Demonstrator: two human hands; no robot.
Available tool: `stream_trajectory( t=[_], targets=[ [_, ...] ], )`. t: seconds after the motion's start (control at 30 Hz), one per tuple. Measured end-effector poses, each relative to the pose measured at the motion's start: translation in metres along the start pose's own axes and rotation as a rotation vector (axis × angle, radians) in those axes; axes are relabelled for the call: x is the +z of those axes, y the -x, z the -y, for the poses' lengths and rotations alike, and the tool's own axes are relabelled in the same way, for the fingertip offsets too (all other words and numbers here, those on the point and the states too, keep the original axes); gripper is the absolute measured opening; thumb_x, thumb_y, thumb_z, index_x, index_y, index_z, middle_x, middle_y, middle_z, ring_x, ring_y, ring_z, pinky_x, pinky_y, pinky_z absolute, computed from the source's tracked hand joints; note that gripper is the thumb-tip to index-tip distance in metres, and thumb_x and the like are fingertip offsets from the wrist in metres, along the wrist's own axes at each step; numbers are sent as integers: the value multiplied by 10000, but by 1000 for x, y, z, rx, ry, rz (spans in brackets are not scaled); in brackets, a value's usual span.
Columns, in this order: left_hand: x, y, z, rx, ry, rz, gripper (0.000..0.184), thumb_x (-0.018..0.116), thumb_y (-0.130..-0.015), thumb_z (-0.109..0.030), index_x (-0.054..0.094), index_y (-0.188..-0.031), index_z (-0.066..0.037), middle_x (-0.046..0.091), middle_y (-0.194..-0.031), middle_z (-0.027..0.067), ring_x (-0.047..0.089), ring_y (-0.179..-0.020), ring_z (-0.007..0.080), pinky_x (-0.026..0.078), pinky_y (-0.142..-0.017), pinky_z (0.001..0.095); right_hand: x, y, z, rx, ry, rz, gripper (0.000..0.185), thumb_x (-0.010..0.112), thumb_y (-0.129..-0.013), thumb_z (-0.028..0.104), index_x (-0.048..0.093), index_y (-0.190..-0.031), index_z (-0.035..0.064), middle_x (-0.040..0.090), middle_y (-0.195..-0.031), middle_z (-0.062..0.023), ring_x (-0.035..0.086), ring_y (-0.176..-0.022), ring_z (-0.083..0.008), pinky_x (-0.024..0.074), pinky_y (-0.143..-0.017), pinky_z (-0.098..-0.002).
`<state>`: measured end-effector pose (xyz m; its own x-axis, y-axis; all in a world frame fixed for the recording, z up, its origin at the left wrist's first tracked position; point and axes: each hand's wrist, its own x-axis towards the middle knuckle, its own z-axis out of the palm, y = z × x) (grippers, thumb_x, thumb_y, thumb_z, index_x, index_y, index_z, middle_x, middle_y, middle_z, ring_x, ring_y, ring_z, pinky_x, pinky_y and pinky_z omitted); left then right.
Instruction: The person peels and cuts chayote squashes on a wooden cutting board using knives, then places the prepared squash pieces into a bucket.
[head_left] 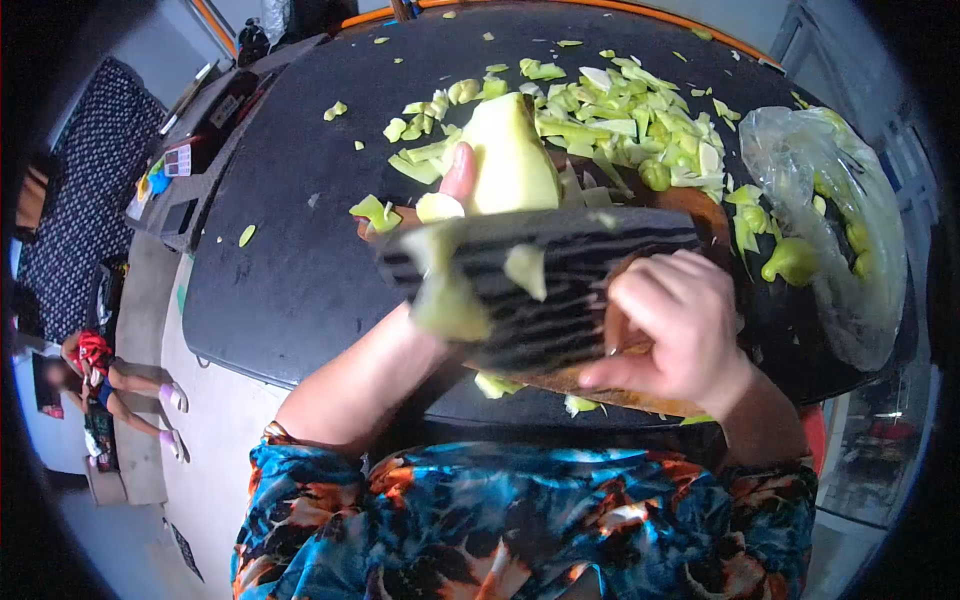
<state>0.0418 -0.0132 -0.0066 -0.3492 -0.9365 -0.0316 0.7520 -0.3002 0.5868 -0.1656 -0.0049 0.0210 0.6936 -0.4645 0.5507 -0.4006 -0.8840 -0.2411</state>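
Note:
A large pale green vegetable point(510, 160), its skin cut away, stands over the wooden board point(715, 225). My left hand point(458, 182) grips it from the left; the thumb shows, while the cleaver hides most of the fingers. Wrapped round the handle of a wide dark cleaver point(560, 290) is my right hand point(668, 312). The blade lies across the view in front of the vegetable, blurred by motion, with pale green pieces point(455, 300) on or before it. A heap of green peelings point(640, 115) lies behind and to the right of the vegetable.
The board rests on a black table point(290, 200) with scattered scraps. At the right is a clear plastic bag point(850, 230) with green pieces, and a green lump point(790, 261) beside it. A seated person point(100, 370) and a patterned couch point(85, 200) are at the far left.

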Motion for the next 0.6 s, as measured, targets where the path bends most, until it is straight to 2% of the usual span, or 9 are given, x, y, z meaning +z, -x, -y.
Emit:
stream_trajectory(
  t=[0.1,0.4,0.47,0.53,0.6],
  targets=[
    [-2,4,0,-31,67,-27,709,487,-859,-674,534,-1214,-61,624,-1097,122,626,-973,243,512,-883,374,6,1,4,-41,8,-37,522,640,-769,605,510,-718,102,520,-642,-36,573,-580,-230,434,-560,-344],
    [5,-1,6,12,68,-166,700,526,-842,-670,553,-1197,-67,628,-1091,133,627,-974,246,516,-877,382,9,1,-6,24,162,-60,520,644,-758,604,484,-695,113,506,-631,-29,569,-593,-226,436,-568,-338],
    [-9,0,2,25,-33,-209,725,515,-837,-684,518,-1245,-84,602,-1146,123,614,-1012,264,507,-899,428,9,0,-10,60,174,-77,512,655,-755,591,482,-691,114,507,-618,-33,565,-576,-226,441,-552,-339],
    [-2,3,-1,-7,35,-193,736,496,-841,-690,500,-1261,-86,593,-1159,114,605,-1032,274,502,-900,446,12,2,-16,110,151,-81,509,662,-752,585,482,-691,113,508,-612,-35,565,-572,-226,445,-545,-342],
    [-5,-2,5,61,49,-340,738,489,-845,-686,489,-1273,-85,600,-1141,110,615,-1007,269,525,-834,427,13,1,-19,155,145,-106,487,655,-776,577,500,-703,121,525,-596,-43,570,-545,-239,444,-505,-361]
  ],
)
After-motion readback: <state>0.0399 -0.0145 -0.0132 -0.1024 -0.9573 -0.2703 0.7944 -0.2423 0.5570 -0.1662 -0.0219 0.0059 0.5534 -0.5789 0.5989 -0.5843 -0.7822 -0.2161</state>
